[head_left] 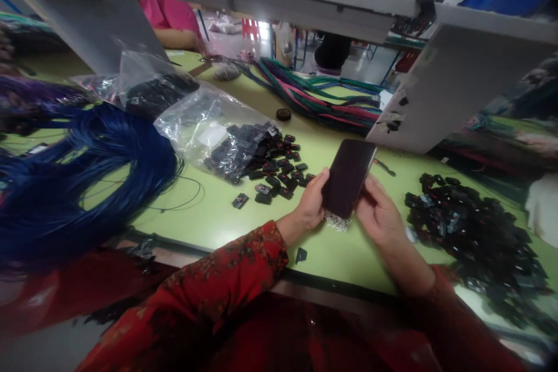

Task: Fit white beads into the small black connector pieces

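Both hands' grip (344, 203) around phone (349, 177)

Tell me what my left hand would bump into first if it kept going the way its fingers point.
Left hand already grips the dark phone. Past it, probably the scattered small black connectors spilling from the clear bag, though depth is unclear.

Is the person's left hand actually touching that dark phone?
Touching. The head view shows the left hand with its thumb lying against the edge of the phone, while the right hand holds the other side above the green table.
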Tool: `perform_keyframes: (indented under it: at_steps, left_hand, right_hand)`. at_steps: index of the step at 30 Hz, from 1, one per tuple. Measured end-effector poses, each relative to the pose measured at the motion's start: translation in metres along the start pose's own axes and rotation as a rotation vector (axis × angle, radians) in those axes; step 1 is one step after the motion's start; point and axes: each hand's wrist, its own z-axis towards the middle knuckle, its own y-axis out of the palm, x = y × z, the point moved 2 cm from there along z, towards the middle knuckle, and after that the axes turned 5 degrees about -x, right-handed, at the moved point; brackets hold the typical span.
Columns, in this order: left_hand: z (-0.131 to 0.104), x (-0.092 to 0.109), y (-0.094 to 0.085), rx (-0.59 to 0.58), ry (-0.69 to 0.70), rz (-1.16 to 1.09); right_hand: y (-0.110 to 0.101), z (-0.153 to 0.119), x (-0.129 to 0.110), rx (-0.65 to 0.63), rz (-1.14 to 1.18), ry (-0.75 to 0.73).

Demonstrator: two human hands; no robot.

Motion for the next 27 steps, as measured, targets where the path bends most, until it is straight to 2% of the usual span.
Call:
perform_keyframes:
  at_steps: [7, 14, 16, 22, 27]
  left_hand:
    - [0.001, -0.001, -0.001, 0.07, -0.003, -0.052]
    - [0.0, -0.006, -0.002, 0.036, -0.018, -0.037]
    - [0.0, -0.007, -0.004, 0.027, 0.024, 0.009]
    - [-0.004, -0.005, -0.003, -0.073, 0.285, 0.224]
    - [-0.004, -0.005, -0.004, -0.044, 0.325, 0.309]
  right_hand:
    - [-0.003, -0.001, 0.004, -0.068, -0.038, -0.007]
    - [-0.009, 0.002, 0.008, -0.034, -0.039, -0.041]
    - [-0.01, 0.003, 0.007, -0.037, -0.047, -0.037]
    - [-0.011, 0.005, 0.002, -0.105, -0.011, 0.015]
    - [-0.02, 0.012, 0.004, -0.081, -0.038, 0.002]
